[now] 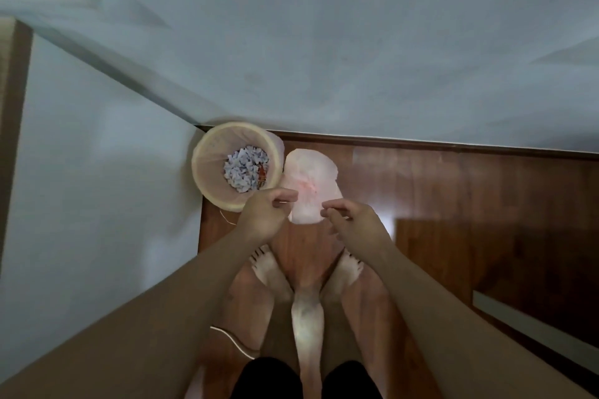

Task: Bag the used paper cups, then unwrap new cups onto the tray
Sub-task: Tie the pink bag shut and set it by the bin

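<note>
A thin pinkish translucent plastic bag (310,183) hangs over the wooden floor in front of me. My left hand (269,209) pinches its left edge and my right hand (350,219) pinches its right edge, so the bag is held between them. Just to the left stands a round waste bin (207,172) lined with a pale bag, holding several bluish-white paper scraps and something red-brown. No paper cups or tray are in view.
The bin sits in the corner where two white walls (324,58) meet. Brown wooden floor (453,191) spreads to the right. My bare feet (269,269) stand below the bag. A thin white cord (233,342) lies on the floor at lower left.
</note>
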A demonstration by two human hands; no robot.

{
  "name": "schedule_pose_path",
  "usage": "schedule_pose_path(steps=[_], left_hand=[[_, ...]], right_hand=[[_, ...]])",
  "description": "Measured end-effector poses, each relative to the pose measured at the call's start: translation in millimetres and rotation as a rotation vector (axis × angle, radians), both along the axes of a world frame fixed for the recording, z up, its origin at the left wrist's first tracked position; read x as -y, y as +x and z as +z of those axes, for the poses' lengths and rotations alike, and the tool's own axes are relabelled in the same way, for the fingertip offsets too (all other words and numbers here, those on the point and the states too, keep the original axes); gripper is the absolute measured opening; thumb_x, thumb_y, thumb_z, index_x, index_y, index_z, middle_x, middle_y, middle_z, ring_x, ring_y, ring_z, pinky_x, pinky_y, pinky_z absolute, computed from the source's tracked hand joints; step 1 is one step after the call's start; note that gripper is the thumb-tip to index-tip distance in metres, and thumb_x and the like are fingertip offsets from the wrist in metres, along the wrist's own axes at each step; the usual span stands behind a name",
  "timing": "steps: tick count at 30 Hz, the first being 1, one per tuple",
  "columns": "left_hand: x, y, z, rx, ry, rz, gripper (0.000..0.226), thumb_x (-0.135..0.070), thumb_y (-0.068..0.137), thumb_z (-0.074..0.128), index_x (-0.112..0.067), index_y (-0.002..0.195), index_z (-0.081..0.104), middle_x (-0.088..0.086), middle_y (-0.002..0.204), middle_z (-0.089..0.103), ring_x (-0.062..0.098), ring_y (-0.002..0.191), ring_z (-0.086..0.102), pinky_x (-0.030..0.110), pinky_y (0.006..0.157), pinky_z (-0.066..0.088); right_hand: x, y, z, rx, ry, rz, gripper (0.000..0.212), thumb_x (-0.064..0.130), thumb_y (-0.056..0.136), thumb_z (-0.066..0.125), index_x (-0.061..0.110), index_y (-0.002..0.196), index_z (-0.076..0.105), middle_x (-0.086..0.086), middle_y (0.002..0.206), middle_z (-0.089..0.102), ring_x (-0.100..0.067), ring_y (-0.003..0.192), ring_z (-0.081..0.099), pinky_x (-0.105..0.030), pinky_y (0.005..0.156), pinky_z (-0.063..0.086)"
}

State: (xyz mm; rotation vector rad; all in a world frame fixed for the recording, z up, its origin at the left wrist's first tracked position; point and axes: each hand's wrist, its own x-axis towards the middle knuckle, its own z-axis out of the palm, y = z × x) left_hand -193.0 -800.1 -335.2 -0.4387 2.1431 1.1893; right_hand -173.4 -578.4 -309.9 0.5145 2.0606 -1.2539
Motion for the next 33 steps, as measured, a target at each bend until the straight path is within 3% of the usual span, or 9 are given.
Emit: schedule_pose_path(steps=[3, 6, 13, 15, 17, 19, 26, 30, 33], left_hand=[[7.3, 6.2, 12.9, 0.011, 0.015, 0.029, 0.024, -0.008, 0.108, 0.071, -0.014, 0.128, 0.083, -0.006, 0.118, 0.081, -0.002, 0.104, 0.072, 0.004, 0.095, 0.053], [13.2, 16.5, 27.7, 0.041, 0.062, 0.088, 0.022, -0.013, 0.107, 0.074, -0.032, 0.111, 0.084, -0.004, 0.119, 0.085, 0.012, 0.112, 0.08, 0.035, 0.108, 0.061], [21.1, 35.5, 93.0, 0.052, 0.118, 0.142, 0.03, -0.011, 0.11, 0.067, -0.036, 0.11, 0.083, -0.009, 0.111, 0.088, 0.01, 0.105, 0.081, 0.043, 0.106, 0.063], [20.1, 42.9, 124.4, 0.06, 0.135, 0.147, 0.03, -0.013, 0.11, 0.066, -0.037, 0.109, 0.084, -0.011, 0.111, 0.088, 0.016, 0.107, 0.082, 0.048, 0.107, 0.062], [20.7, 50.6, 163.3, 0.056, 0.148, 0.162, 0.029, -0.018, 0.11, 0.065, -0.038, 0.109, 0.085, -0.009, 0.11, 0.088, 0.031, 0.101, 0.082, 0.048, 0.101, 0.063], [19.1, 58.5, 208.5, 0.03, 0.168, 0.185, 0.026, -0.021, 0.11, 0.064, -0.036, 0.11, 0.085, -0.003, 0.108, 0.088, 0.04, 0.097, 0.081, 0.044, 0.092, 0.062], [16.2, 107.8, 338.7, -0.073, 0.232, 0.309, 0.024, -0.005, 0.115, 0.056, -0.008, 0.123, 0.079, 0.004, 0.108, 0.083, 0.005, 0.081, 0.081, 0.015, 0.07, 0.06], [26.9, 138.1, 361.9, -0.09, 0.255, 0.48, 0.026, -0.008, 0.115, 0.058, -0.014, 0.117, 0.083, 0.006, 0.109, 0.085, 0.012, 0.084, 0.081, 0.019, 0.071, 0.061], [43.6, 159.6, 376.0, -0.124, 0.241, 0.598, 0.027, -0.008, 0.114, 0.059, -0.015, 0.116, 0.085, 0.002, 0.104, 0.087, 0.014, 0.084, 0.079, 0.024, 0.073, 0.063]], right_hand=[[1.7, 6.3, 6.5, 0.008, -0.027, -0.008, 0.02, 0.02, 0.108, 0.065, 0.026, 0.119, 0.08, 0.009, 0.106, 0.083, -0.004, 0.08, 0.077, -0.018, 0.068, 0.059], [2.6, 16.3, 19.2, 0.023, -0.026, 0.0, 0.018, 0.023, 0.106, 0.066, 0.029, 0.117, 0.079, 0.007, 0.104, 0.083, -0.008, 0.08, 0.078, -0.029, 0.077, 0.065], [2.5, 24.0, 89.7, -0.009, -0.022, 0.066, 0.013, 0.027, 0.106, 0.067, 0.029, 0.117, 0.075, 0.01, 0.103, 0.082, -0.003, 0.081, 0.075, -0.015, 0.071, 0.056], [4.2, 24.5, 124.0, -0.025, -0.032, 0.076, 0.013, 0.024, 0.107, 0.067, 0.027, 0.117, 0.074, 0.008, 0.103, 0.082, -0.006, 0.078, 0.077, -0.02, 0.074, 0.059], [6.3, 24.2, 165.7, -0.033, -0.054, 0.101, 0.014, 0.022, 0.107, 0.065, 0.027, 0.118, 0.073, 0.005, 0.102, 0.082, -0.014, 0.075, 0.079, -0.033, 0.08, 0.063], [9.5, 24.9, 209.6, -0.06, -0.045, 0.163, 0.016, 0.021, 0.107, 0.063, 0.027, 0.118, 0.073, 0.005, 0.098, 0.081, -0.013, 0.072, 0.079, -0.031, 0.078, 0.063], [25.5, 43.3, 323.9, -0.156, -0.077, 0.294, 0.022, 0.034, 0.098, 0.07, 0.024, 0.116, 0.075, -0.002, 0.106, 0.083, -0.018, 0.083, 0.08, -0.04, 0.085, 0.064], [40.0, 44.7, 348.0, -0.153, -0.122, 0.347, 0.019, 0.017, 0.104, 0.068, 0.01, 0.121, 0.072, -0.016, 0.105, 0.081, -0.01, 0.063, 0.071, -0.023, 0.059, 0.059], [56.6, 41.8, 349.6, -0.175, -0.122, 0.424, 0.016, 0.02, 0.103, 0.068, 0.016, 0.118, 0.074, -0.015, 0.101, 0.082, -0.014, 0.067, 0.071, -0.027, 0.061, 0.058]])
